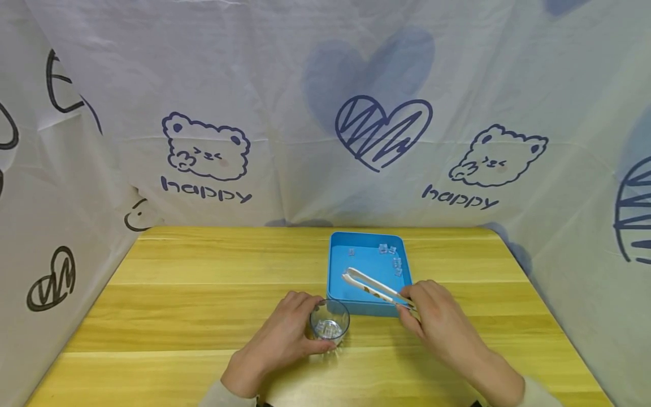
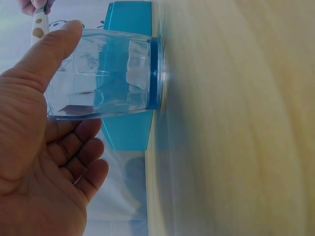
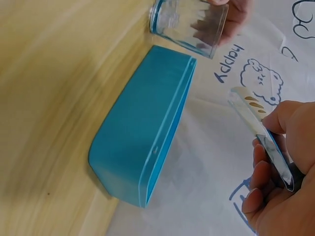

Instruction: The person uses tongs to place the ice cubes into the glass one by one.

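My left hand [image 1: 286, 329] grips a clear drinking glass [image 1: 329, 311], thumb on one side and fingers on the other. The glass stands upright on the table, and clear, ice-like shapes show near its base in the left wrist view. My right hand [image 1: 441, 315] holds a pair of white tongs [image 1: 373, 285] with gold-brown spots, pinched between thumb and fingers. The tong tips point left over a shallow blue tray [image 1: 368, 308], and a small clear glint shows right at them. Inside the tray lie several small clear cubes [image 1: 383, 249], mostly along its right side.
The wood-grain table [image 1: 203, 271] extends around the tray and glass. Behind it hangs a white cloth [image 1: 290, 169] printed with bears, hearts and lettering, which also covers both sides. The tray's near wall stands just behind the glass.
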`<state>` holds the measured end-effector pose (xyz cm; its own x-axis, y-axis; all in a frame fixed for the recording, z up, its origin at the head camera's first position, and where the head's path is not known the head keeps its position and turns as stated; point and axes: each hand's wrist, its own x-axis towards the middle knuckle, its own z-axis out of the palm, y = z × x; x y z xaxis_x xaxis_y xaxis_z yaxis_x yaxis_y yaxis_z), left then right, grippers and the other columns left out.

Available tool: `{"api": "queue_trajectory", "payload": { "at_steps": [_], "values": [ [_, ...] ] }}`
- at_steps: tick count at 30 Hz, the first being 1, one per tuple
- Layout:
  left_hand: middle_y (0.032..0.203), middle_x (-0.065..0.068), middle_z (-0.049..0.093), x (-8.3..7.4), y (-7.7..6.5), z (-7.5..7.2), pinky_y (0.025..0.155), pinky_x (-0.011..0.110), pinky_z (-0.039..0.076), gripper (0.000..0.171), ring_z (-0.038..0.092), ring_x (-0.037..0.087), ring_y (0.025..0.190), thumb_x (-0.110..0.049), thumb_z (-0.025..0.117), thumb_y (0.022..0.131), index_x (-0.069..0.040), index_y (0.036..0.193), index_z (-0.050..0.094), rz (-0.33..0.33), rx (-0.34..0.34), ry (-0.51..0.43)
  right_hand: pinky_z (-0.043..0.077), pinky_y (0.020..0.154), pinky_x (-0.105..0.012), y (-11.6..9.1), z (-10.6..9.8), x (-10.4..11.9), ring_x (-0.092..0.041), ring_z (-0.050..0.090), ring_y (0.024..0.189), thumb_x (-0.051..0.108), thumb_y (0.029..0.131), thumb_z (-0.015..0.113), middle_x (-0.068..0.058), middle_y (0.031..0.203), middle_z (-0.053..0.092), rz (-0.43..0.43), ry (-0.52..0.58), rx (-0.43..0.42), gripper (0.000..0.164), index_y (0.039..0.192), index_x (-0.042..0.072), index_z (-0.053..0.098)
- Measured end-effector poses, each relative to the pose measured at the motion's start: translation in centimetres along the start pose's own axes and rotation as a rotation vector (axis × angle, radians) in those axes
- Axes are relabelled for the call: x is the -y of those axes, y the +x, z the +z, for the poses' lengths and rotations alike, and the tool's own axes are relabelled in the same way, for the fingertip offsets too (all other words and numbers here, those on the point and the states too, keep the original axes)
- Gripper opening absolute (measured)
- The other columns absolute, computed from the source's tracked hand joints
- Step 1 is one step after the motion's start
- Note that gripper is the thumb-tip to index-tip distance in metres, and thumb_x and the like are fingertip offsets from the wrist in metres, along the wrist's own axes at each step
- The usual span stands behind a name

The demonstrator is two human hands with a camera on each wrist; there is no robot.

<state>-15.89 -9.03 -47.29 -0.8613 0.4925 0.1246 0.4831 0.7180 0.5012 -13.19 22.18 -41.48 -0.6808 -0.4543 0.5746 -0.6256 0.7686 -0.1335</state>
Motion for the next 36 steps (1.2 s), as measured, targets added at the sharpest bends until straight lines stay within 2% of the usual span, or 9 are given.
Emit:
{"api": "queue_trajectory", "payload": {
  "at_steps": [7, 18, 25, 36],
  "values": [
    [0.134, 0.008, 0.065, 0.0, 0.0, 0.1, 0.112, 0.048, 0.05, 0.086, 0.055, 0.024, 0.122, -0.055, 0.088, 0.08, -0.006, 0.144, 0.059, 0.01, -0.007, -0.009, 0.054, 0.072, -0.032, -0.7, 0.1, 0.7, -0.011, 0.054, 0.085, 0.02, 0.099, 0.069, 0.003, 0.091, 0.063, -0.023, 0.022, -0.003, 0.014, 0.102, 0.007, 0.065],
    [0.134, 0.009, 0.065, 0.0, 0.0, 0.1, 0.114, 0.048, 0.049, 0.087, 0.055, 0.024, 0.122, -0.056, 0.088, 0.08, -0.005, 0.145, 0.059, 0.008, -0.005, -0.006, 0.051, 0.07, -0.026, -1.9, 1.0, 1.5, -0.007, 0.051, 0.085, 0.033, 0.11, 0.054, 0.007, 0.092, 0.061, -0.04, 0.067, 0.008, 0.026, 0.103, 0.011, 0.066],
    [0.133, 0.009, 0.065, 0.0, 0.1, 0.1, 0.113, 0.049, 0.049, 0.085, 0.056, 0.025, 0.122, -0.053, 0.089, 0.08, -0.005, 0.143, 0.059, 0.017, -0.018, -0.009, 0.05, 0.071, -0.026, -2.3, 1.6, 1.7, -0.007, 0.052, 0.084, 0.037, 0.113, 0.045, 0.008, 0.093, 0.061, -0.089, 0.088, -0.021, 0.034, 0.103, 0.013, 0.066],
    [0.133, 0.009, 0.065, 0.1, 0.1, 0.2, 0.113, 0.049, 0.048, 0.086, 0.056, 0.025, 0.122, -0.053, 0.09, 0.079, -0.004, 0.144, 0.059, 0.023, -0.022, -0.006, 0.05, 0.072, -0.025, -2.9, 2.4, 1.9, -0.006, 0.051, 0.086, 0.035, 0.112, 0.049, 0.009, 0.095, 0.061, -0.097, 0.101, 0.016, 0.028, 0.105, 0.013, 0.066]
  ]
}}
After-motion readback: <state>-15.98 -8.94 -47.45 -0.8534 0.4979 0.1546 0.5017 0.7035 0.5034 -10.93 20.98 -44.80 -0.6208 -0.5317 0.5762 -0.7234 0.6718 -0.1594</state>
